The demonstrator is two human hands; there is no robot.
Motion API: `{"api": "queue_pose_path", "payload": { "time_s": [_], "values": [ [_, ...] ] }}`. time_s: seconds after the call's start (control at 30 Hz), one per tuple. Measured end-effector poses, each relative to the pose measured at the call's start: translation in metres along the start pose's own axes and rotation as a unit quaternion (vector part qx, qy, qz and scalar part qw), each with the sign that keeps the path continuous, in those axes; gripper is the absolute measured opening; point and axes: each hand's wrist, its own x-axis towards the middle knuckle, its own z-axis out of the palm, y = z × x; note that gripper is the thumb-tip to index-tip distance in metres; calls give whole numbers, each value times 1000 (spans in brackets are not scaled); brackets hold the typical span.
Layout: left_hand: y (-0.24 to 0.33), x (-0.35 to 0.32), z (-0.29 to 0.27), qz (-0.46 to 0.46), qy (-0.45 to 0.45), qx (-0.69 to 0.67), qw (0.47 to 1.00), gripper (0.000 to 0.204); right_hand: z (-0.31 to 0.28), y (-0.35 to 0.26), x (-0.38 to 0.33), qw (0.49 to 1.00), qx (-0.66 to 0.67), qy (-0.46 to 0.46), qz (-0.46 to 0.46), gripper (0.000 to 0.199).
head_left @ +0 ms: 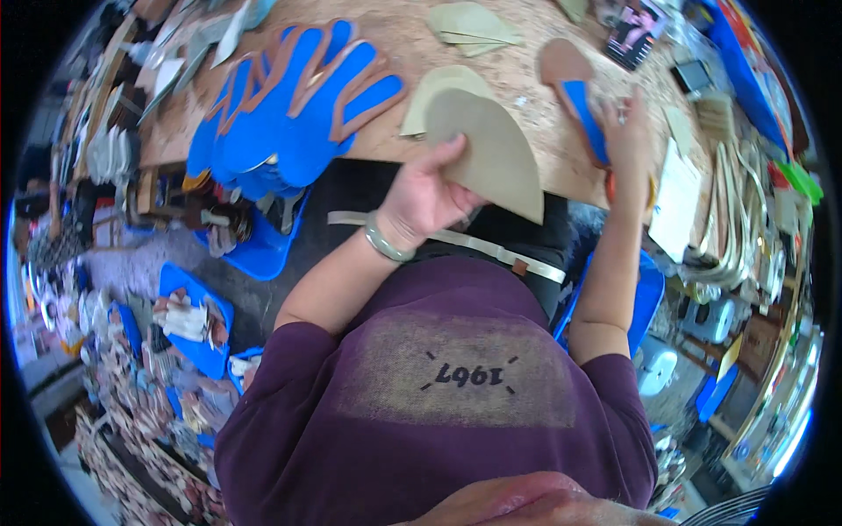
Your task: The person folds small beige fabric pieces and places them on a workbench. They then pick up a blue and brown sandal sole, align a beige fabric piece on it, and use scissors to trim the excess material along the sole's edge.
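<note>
Insole blank (491, 153), tan, half-oval, sat at the near edge of the wooden bench (544, 140), overhanging it toward the person's lap.

Head view only:
- Left hand (425, 193) was pinched on the blank's left edge, thumb on top, fingers underneath. A pale green bangle (386, 241) sat on that wrist.
- Blank's long axis ran from its rounded end, up and left on the bench, down and right to a narrow tip hanging past the bench edge. It lay up and to the right of the left hand, between the two hands.
- A second tan blank (438, 88) lay partly under the held one, just behind it on the bench.
- Right hand (624, 131) was closed around a sandal sole with a blue strap (574, 96), sole's long axis pointing away from the person and slightly left. The grip itself was partly hidden behind the sole; fingers looked wrapped on its near end.
- Left hand was the one on the blank; right hand was near but apart from it, off its right side.
- Further tan cut pieces (474, 26) lay at the bench's far side, well apart from both hands.
- Stack of blue pieces with brown trim (298, 105) lay on the bench left of the left hand, not touched.
- Pale belt strip (491, 250) crossed the lap below the blank.
</note>
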Motion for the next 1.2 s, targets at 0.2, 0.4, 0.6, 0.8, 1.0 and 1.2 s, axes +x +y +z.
{"api": "queue_pose_path", "payload": {
  "time_s": [0.2,0.4,0.6,0.8,1.0,1.2],
  "values": [
    [-9,-33,15,-114,-54,-96,987,59,56,-136,-28,921,162,-61,-350,43],
    [2,-41,35,-31,21,146,989,56,124,-242,-33,768,118,-117,-619,52],
    [23,-47,28,65,94,192,975,48,111,-233,1,710,108,-244,-652,41],
    [31,-34,27,109,62,116,985,45,17,-199,28,856,285,-270,-337,38],
    [50,-8,18,203,129,170,956,39,-30,-98,-15,891,365,-256,-89,43],
    [72,9,23,282,155,243,915,37,-32,-59,-53,907,346,-238,-10,54]
  ]
}}
